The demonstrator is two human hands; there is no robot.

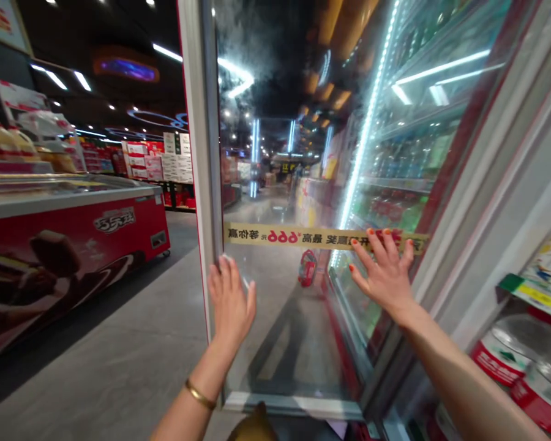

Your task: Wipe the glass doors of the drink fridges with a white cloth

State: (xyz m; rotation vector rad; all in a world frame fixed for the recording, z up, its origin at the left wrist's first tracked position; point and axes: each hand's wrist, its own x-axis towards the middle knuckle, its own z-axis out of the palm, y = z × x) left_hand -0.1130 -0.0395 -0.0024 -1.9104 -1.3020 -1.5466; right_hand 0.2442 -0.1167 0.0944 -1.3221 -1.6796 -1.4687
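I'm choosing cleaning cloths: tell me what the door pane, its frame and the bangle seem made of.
Door pane: clear, glossy, likely glass; it catches bright reflections, and reversed lettering shows.
Frame: pale grey, satin-looking, probably metal, perhaps aluminium; straight, smooth profile.
Bangle: polished gold-toned metal, by its sheen; solid or plated, unclear.

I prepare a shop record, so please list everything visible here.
Glass door: one, clear, silver frame, centre
Lettered strip: one, gold, across door
Chest freezer: one, mainly red, left
Containers: several, whitish, above freezer
Cartons: many, white and red, behind freezer
Ceiling lights: several, white, overhead
Floor: one, grey, below
LED light: one, bluish white, right of centre
Shelved goods: uncountable, green and red, blurred, right
Red-labelled bottles: at least two, clear, lower right
Unclear object: one, brownish, bottom centre
Bracelet: one, gold, near bottom
Left grip: one, bare, open, door's left
Right grip: one, bare, orange nails, before strip
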